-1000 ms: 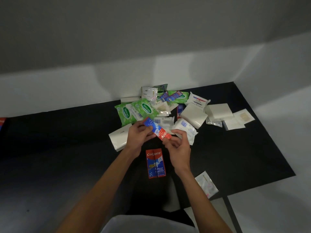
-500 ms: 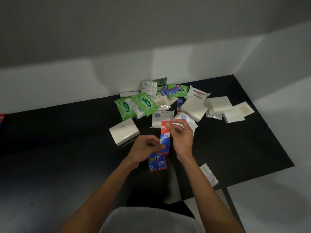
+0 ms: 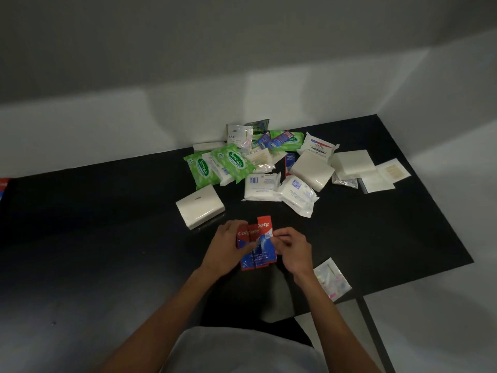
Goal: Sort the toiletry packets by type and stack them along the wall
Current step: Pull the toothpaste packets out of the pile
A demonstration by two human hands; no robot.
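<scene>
Red and blue Colgate toothpaste packets point(image 3: 257, 246) lie overlapped on the black table point(image 3: 107, 224) near its front edge. My left hand point(image 3: 224, 251) holds their left side, thumb over the red top. My right hand point(image 3: 291, 250) pinches the right edge of the top packet. Behind them a mixed pile lies against the wall: green Sanicare wipe packs point(image 3: 215, 164), white soap bars point(image 3: 312, 170), Dove packets point(image 3: 320, 145), white barcode-labelled packs point(image 3: 262, 185) and a Dove sachet point(image 3: 239, 134).
A white tissue pack point(image 3: 200, 205) lies alone left of the pile. A clear sachet point(image 3: 332, 278) sits at the table's front right edge. Flat white sachets point(image 3: 384, 176) lie far right. A red packet point(image 3: 4, 184) shows at the left frame edge. A white wall point(image 3: 107, 125) runs behind.
The toothpaste packet held up in both hands came down onto the Colgate packets on the table. Both hands now hold the gathered packets low near the front edge.
</scene>
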